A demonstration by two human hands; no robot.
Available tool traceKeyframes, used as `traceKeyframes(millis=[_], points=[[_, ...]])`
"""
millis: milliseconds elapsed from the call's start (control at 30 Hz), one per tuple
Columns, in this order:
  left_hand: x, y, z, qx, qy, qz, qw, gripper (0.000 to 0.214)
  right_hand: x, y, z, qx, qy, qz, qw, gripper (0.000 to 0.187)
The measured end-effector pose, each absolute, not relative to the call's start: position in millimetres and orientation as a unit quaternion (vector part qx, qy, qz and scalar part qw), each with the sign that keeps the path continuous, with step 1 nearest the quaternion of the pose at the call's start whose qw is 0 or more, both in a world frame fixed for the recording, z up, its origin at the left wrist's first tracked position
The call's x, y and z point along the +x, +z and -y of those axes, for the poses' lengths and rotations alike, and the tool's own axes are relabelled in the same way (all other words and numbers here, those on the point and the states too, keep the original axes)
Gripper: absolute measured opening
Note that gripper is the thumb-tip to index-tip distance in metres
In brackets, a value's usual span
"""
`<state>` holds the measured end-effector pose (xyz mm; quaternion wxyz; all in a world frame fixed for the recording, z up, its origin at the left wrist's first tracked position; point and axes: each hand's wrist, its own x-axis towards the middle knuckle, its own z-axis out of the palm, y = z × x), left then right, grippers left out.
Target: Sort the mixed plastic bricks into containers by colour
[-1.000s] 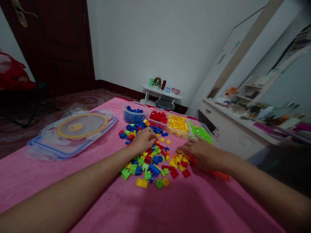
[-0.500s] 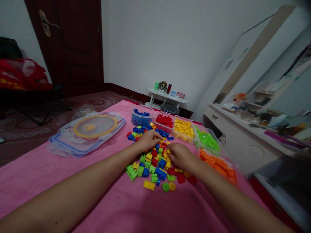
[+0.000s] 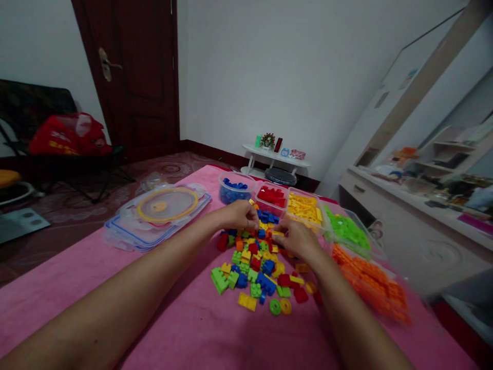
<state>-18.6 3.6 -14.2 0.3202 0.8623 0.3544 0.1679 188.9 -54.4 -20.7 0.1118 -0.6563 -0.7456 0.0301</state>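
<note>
A loose pile of toy building blocks in red, yellow, green, blue and orange lies on a pink cloth. My left hand is over the far left of the pile, fingers curled downward and closed; whatever they hold is hidden. Just to its right, my right hand pinches at a yellow building block between thumb and forefinger. Blue blocks lie between and beyond the hands. Behind them stand clear tubs of blue blocks, red blocks and yellow blocks.
Farther right are tubs of green blocks and orange blocks. Stacked clear lids lie at the left. A low white shelf stands by the wall, a dresser on the right. A red bag rests on a chair.
The view has swung left, so everything sits farther right. My hands have moved a little toward the far side of the pile, and the blue blocks between them show more.
</note>
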Motion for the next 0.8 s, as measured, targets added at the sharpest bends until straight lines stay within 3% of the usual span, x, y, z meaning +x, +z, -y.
traceKeyframes(millis=[200,433,600,733,800], points=[[-12.7,9.8,32.6,0.895,-0.003,-0.342,0.287,0.02,193.1,-38.5,50.8,-0.638,0.037,0.759,0.125,0.023],[-5.6,14.0,42.8,0.912,0.038,-0.363,0.188,0.017,185.6,-40.1,55.2,-0.654,-0.003,0.74,0.154,0.012],[-34.9,27.3,24.7,0.894,0.062,-0.43,0.113,0.016,180.0,-20.0,59.6,-0.666,0.033,0.718,0.201,0.01],[-46.9,24.2,21.8,0.848,-0.065,-0.494,0.183,0.007,165.8,-16.7,68.0,-0.66,0.049,0.738,0.131,0.012],[-42.9,17.6,24.2,0.833,-0.034,-0.489,0.256,0.014,161.8,-18.4,70.6,-0.663,0.04,0.741,0.1,0.012]])
